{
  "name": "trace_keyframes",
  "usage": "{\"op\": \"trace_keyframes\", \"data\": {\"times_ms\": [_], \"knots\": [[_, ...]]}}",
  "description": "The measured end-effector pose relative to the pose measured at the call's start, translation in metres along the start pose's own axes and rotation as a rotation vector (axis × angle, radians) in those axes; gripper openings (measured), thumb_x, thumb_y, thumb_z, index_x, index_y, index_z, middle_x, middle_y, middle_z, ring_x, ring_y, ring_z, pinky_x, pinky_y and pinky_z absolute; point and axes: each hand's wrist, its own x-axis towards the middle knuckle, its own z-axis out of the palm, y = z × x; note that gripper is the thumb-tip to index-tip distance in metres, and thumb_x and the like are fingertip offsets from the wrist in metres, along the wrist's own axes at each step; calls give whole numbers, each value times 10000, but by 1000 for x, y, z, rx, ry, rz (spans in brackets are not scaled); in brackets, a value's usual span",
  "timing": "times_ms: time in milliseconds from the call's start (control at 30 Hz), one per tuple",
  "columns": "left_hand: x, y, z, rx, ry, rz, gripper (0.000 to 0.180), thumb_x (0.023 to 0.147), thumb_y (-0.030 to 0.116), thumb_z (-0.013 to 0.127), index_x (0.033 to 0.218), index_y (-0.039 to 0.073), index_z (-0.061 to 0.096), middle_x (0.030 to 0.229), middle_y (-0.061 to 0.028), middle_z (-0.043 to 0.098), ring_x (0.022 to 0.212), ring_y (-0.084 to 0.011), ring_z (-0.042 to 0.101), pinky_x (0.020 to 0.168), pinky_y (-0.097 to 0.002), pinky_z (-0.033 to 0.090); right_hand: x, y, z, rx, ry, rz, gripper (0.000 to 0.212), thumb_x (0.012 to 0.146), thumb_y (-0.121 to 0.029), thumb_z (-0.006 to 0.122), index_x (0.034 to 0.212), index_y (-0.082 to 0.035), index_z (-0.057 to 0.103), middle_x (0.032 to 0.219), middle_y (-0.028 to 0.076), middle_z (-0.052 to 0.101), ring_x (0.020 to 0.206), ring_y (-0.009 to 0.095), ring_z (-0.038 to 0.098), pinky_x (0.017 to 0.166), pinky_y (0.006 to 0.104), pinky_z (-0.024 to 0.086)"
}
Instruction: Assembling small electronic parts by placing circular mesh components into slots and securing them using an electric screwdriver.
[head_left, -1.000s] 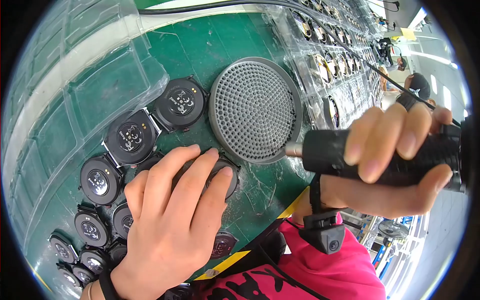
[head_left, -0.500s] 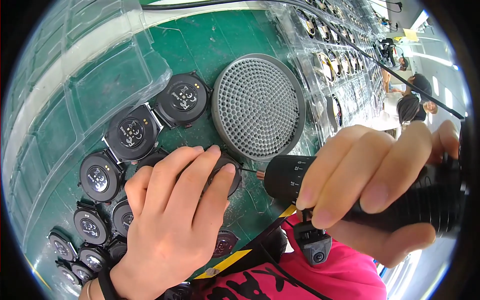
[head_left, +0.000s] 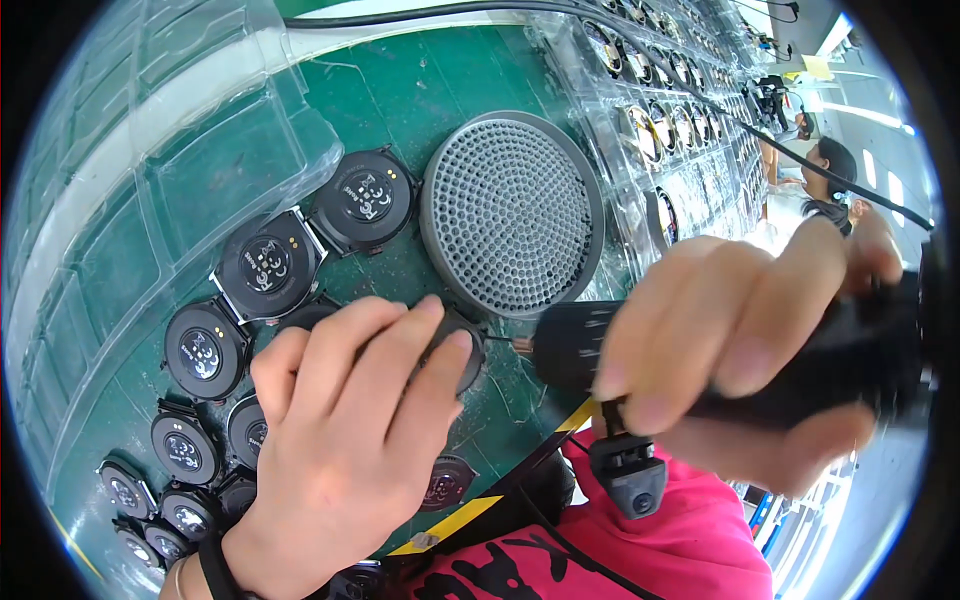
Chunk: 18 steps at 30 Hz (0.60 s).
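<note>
My left hand point(head_left: 335, 440) lies over a round black watch case point(head_left: 466, 358) on the green mat, its fingertips pressing the case down and covering most of it. My right hand point(head_left: 735, 335) is wrapped around a black electric screwdriver point(head_left: 572, 345) with a scale ring near its nose. The thin bit point(head_left: 503, 339) points left and meets the right edge of the watch case; the exact contact spot is too small to make out. Below my right fingers hangs a small black camera-like device point(head_left: 632, 478).
A round grey tray point(head_left: 512, 210) with a dimpled surface stands just beyond the watch case. Several watch cases point(head_left: 268, 265) lie face down at left. Clear plastic trays point(head_left: 215, 170) stand far left; others with parts point(head_left: 660, 130) stand far right. A black cable point(head_left: 740, 115) crosses above. Another person point(head_left: 825, 175) sits beyond.
My right hand and the screwdriver have shifted slightly and look blurred. My left hand stays on the watch case. The person in the background has turned their head.
</note>
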Motion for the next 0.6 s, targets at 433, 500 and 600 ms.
{"op": "trace_keyframes", "data": {"times_ms": [433,500,600], "knots": [[8,9,-21,99,-68,-142,444,658,33,686,1079,-13,551,1234,-182,490,1053,-353,500,894,-440,382,0,-4,-14,-84,246,62,600,931,-365,468,1314,51,268,863,98,477,464,160,485,391,317,453],[7,8,-18,120,-80,-149,446,663,21,681,1084,-17,541,1247,-188,477,1055,-358,497,888,-443,391,1,-2,-11,-84,249,72,602,933,-373,462,1321,43,265,872,98,476,467,163,485,396,320,453],[7,11,-15,-26,29,-207,426,664,7,688,1068,-30,559,1212,-192,512,1049,-363,509,870,-440,420,2,1,-5,-79,249,86,605,935,-385,453,1331,31,261,885,98,473,473,168,485,403,325,453]]}}
